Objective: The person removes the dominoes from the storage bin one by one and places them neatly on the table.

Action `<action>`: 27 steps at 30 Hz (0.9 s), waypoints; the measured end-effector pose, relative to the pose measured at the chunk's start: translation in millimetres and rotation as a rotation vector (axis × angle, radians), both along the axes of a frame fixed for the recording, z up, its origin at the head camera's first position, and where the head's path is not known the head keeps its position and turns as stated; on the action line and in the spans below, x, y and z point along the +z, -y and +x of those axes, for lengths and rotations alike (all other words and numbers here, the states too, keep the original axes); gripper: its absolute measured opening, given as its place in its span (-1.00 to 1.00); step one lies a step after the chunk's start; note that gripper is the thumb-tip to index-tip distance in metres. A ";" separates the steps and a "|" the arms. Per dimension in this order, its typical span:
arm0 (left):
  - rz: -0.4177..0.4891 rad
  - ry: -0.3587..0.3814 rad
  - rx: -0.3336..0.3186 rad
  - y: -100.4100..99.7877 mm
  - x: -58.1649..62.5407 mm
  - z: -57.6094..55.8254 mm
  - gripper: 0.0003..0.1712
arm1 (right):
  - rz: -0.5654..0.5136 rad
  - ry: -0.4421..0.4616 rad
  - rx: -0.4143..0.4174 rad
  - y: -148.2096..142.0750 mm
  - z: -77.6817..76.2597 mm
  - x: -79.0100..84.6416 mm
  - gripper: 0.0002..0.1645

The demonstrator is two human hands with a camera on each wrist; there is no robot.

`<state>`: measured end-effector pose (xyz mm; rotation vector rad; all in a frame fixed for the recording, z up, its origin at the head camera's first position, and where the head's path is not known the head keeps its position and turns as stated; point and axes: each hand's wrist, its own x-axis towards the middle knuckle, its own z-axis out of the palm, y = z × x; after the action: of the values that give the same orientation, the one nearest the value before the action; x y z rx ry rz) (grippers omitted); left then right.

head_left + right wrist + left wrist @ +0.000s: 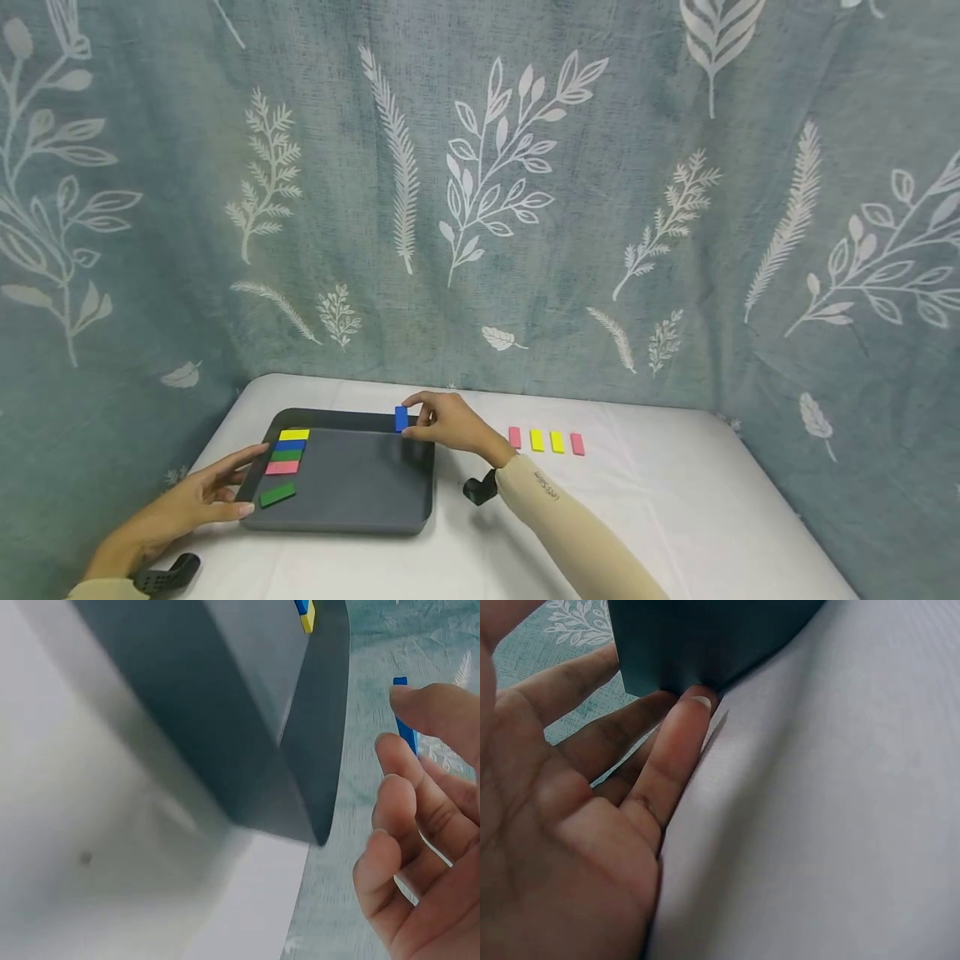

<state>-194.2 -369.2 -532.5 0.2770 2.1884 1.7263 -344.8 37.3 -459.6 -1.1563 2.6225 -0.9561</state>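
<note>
My right hand (446, 421) pinches a blue block (401, 419) between thumb and fingertips, above the far right part of a dark grey tray (360, 492). The right wrist view shows the same blue block (409, 739) upright between thumb and index finger. At the tray's left side, my left hand (191, 500) touches the wall with relaxed, spread fingers, its thumb near the front left corner. Inside the tray, a yellow block (294, 435), a blue one (290, 446), a green one (287, 456) and a pink one (282, 468) lie in a column. Below them a separate green block (277, 495) lies slanted.
Right of the tray, on the white tablecloth (637, 517), stand a pink block (514, 437), two yellow blocks (537, 440) and another pink block (577, 444) in a row. A patterned curtain (525, 317) hangs behind the table.
</note>
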 end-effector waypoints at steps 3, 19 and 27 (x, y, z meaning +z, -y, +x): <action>0.009 -0.003 -0.013 -0.1 -0.5 -0.9 -0.07 | 0.001 -0.008 -0.006 -14.0 0.9 0.9 -0.43; -0.004 0.035 0.003 -0.9 1.4 4.0 -0.07 | -0.047 0.032 -0.138 -94.5 -0.6 -1.5 -0.43; -0.018 0.033 0.010 -3.3 2.8 3.5 -0.07 | -0.080 0.062 -0.185 -143.2 1.7 -3.2 -0.43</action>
<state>-190.7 -365.9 -529.7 0.2316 2.1841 1.7029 -343.1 180.5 -462.8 -0.8958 2.6997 -1.1206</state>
